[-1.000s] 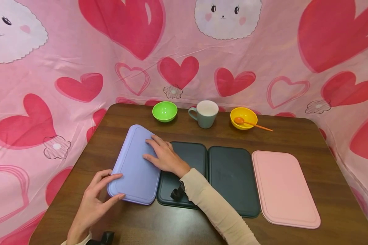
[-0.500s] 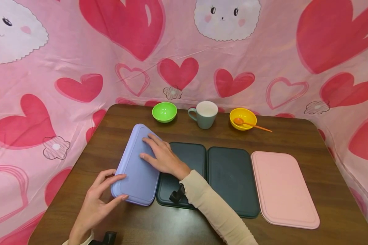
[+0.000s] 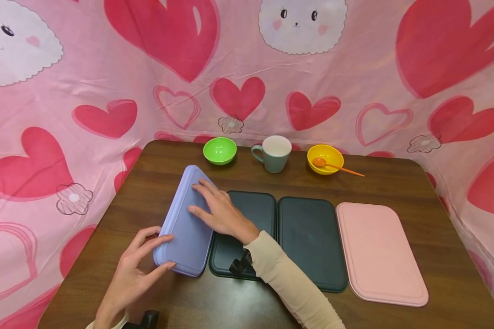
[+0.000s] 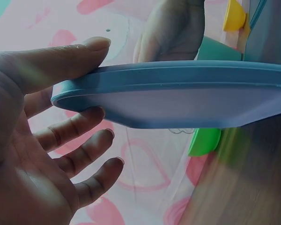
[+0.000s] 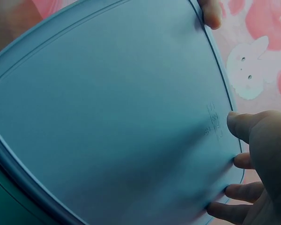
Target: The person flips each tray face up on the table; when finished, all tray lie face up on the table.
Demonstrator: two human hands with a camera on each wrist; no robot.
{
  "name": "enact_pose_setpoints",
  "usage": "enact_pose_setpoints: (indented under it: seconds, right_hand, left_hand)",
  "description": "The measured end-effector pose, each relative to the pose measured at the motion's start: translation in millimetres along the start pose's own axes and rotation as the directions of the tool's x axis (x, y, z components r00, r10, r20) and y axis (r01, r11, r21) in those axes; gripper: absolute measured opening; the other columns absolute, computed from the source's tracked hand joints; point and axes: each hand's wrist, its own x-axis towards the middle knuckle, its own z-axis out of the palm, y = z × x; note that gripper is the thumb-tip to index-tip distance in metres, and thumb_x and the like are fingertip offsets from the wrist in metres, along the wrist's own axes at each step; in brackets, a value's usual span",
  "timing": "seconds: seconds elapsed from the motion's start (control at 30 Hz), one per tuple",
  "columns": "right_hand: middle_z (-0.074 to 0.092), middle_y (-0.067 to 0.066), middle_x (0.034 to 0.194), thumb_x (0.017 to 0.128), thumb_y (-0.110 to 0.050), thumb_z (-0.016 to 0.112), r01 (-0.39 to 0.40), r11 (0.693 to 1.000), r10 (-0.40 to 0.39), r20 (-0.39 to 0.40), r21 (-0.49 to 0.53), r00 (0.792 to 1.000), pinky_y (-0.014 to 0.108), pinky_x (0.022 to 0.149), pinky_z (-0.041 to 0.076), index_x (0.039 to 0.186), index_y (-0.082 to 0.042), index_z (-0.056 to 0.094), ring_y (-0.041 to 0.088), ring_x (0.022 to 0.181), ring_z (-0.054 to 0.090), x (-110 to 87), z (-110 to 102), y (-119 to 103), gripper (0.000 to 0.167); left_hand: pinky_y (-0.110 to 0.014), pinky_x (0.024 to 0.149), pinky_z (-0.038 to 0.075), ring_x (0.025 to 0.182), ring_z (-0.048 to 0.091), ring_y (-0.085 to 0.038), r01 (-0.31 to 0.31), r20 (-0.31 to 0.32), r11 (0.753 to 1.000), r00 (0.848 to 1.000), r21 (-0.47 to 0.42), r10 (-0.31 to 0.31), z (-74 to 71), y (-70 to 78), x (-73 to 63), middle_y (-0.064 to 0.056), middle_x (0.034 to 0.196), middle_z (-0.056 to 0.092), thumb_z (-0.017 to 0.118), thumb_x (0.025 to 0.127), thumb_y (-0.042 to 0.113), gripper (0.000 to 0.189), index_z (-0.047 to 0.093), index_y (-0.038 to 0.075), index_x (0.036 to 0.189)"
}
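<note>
Now steeper than before: lilac lid, corner in a pinch from left hand, right hand spread over it.

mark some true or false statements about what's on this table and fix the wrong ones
1. The left hand pinches the purple tray near a corner. True.
2. The purple tray lies flat. False: it is tilted.
3. The cup stands between the green bowl and the yellow bowl. True.
4. The spoon rests in the green bowl. False: it rests in the yellow bowl.
</note>
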Motion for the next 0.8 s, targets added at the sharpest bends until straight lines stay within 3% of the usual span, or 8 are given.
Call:
enact_pose_setpoints:
  seconds: [0.2, 0.47, 0.8]
  right_hand:
    - [0.03, 0.008, 0.165, 0.099, -0.043, 0.057, -0.007, 0.999, 0.007, -0.004, 0.037, 1.0, 0.056, 0.12, 0.029, 0.154, -0.019, 0.038, 0.035, 0.149, 0.036, -4.4, -4.9, -1.7, 0.063]
    - [0.029, 0.007, 0.166, 0.099, -0.041, 0.058, -0.006, 0.995, 0.007, -0.009, 0.103, 1.0, 0.055, 0.12, 0.031, 0.155, -0.016, 0.036, 0.031, 0.152, 0.032, -11.5, -13.0, -2.1, 0.065]
    - [0.03, 0.009, 0.165, 0.1, -0.037, 0.058, 0.012, 0.988, -0.009, -0.026, 0.155, 1.0, 0.052, 0.116, 0.038, 0.154, -0.016, 0.037, 0.029, 0.151, 0.034, -20.5, -19.1, -0.4, 0.062]
  left_hand:
    - [-0.004, 0.099, 0.038, 0.115, 0.05, 0.004, -0.013, 0.01, 1.0, 1.0, 0.009, 0.012, 2.2, 4.8, 2.2, -0.01, 0.123, 0.056, 0.089, 0.058, -0.009, 0.064, 0.071, 0.006, 0.118]
    - [-0.004, 0.098, 0.039, 0.114, 0.05, 0.002, -0.025, 0.033, 1.0, 0.999, 0.013, 0.025, 6.7, 9.5, 7.0, -0.009, 0.124, 0.057, 0.091, 0.058, -0.004, 0.065, 0.071, 0.009, 0.118]
    - [-0.005, 0.099, 0.04, 0.113, 0.051, -0.001, -0.073, 0.052, 0.996, 0.996, -0.057, 0.076, 14.6, 14.4, 13.6, -0.01, 0.124, 0.057, 0.091, 0.059, -0.005, 0.063, 0.071, 0.006, 0.117]
